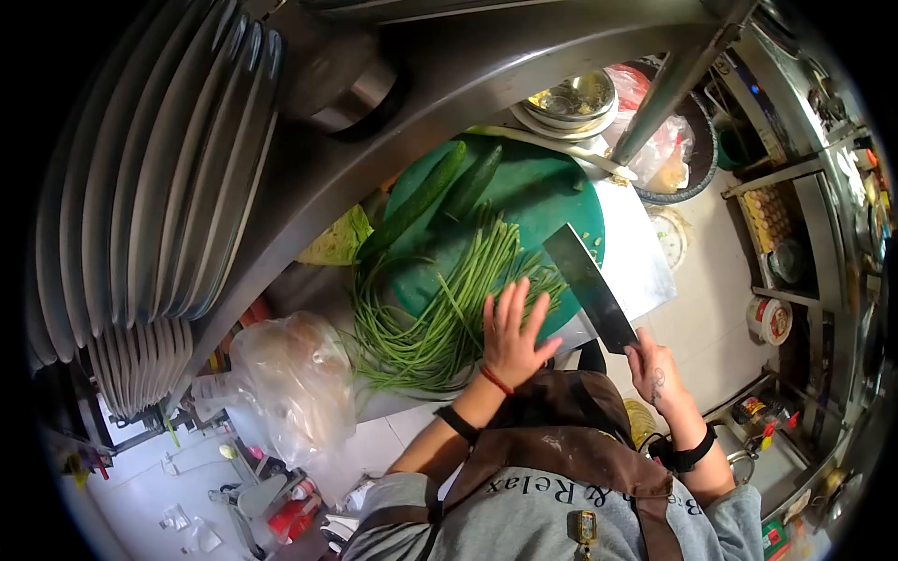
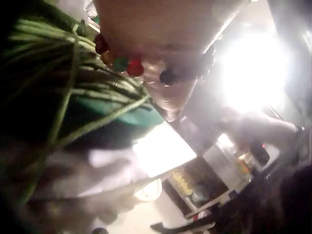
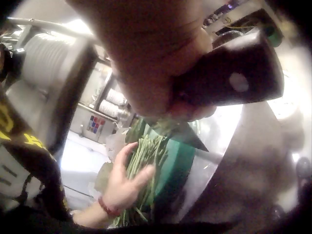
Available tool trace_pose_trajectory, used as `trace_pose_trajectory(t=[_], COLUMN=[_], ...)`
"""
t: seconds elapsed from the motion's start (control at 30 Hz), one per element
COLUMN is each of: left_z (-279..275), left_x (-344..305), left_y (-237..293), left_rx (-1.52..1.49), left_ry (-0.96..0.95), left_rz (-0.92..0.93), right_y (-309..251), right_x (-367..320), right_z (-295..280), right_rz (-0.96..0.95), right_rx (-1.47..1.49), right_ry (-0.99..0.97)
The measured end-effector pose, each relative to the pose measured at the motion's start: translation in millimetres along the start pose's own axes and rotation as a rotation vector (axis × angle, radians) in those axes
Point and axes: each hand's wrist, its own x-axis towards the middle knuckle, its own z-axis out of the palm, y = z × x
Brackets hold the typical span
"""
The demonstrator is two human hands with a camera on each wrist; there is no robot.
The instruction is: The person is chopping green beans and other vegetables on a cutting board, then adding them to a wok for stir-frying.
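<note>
A bundle of long green beans (image 1: pixel 435 323) lies across the round green cutting board (image 1: pixel 571 192) and spills over its near left edge. My left hand (image 1: pixel 514 335) rests on the near end of the bundle, its fingers straight and spread and the thumb apart. The right hand (image 1: pixel 658 376) grips the dark handle (image 3: pixel 234 73) of a cleaver (image 1: pixel 591 288). Its broad blade slants over the board's right edge, a short way from the left fingertips. Small green pieces lie by the blade. Two cucumbers (image 1: pixel 418 201) sit at the back left of the board.
Tall stacks of plates (image 1: pixel 154 168) stand on a metal shelf at left. A cabbage piece (image 1: pixel 339 239) and a clear plastic bag (image 1: pixel 292 369) lie left of the board. Behind it are a long pale stalk (image 1: pixel 547 143), stacked bowls (image 1: pixel 580 98) and a bag-filled tub (image 1: pixel 706 168).
</note>
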Motion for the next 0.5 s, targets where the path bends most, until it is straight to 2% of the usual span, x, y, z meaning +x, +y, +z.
trace_pose_trajectory(t=[0.03,0.13,0.23,0.37,0.4,0.43,0.5], left_z=[-2,20,0,-25,-30,-41,-52], left_x=[-15,-59,-67,-70,-68,-69,-65], left_y=[6,-17,-44,-87,-101,-113,-140], left_rx=[0.134,0.271,0.21,0.248,0.284,0.284,0.46], left_ry=[-0.067,-0.016,0.018,-0.195,-0.162,-0.25,-0.293], left_rz=[0.017,-0.148,-0.274,-0.123,-0.03,0.002,0.099], right_y=[2,1,-5,-2,-5,-9,-12], right_x=[2,3,4,3,3,3,2], right_z=[2,0,-3,2,1,-1,-2], right_rz=[-0.014,0.027,0.06,0.039,0.043,0.047,0.05], right_rx=[0.025,0.027,0.038,0.038,0.022,0.005,-0.01], right_ry=[0.02,-0.016,-0.016,0.033,0.019,0.006,-0.002])
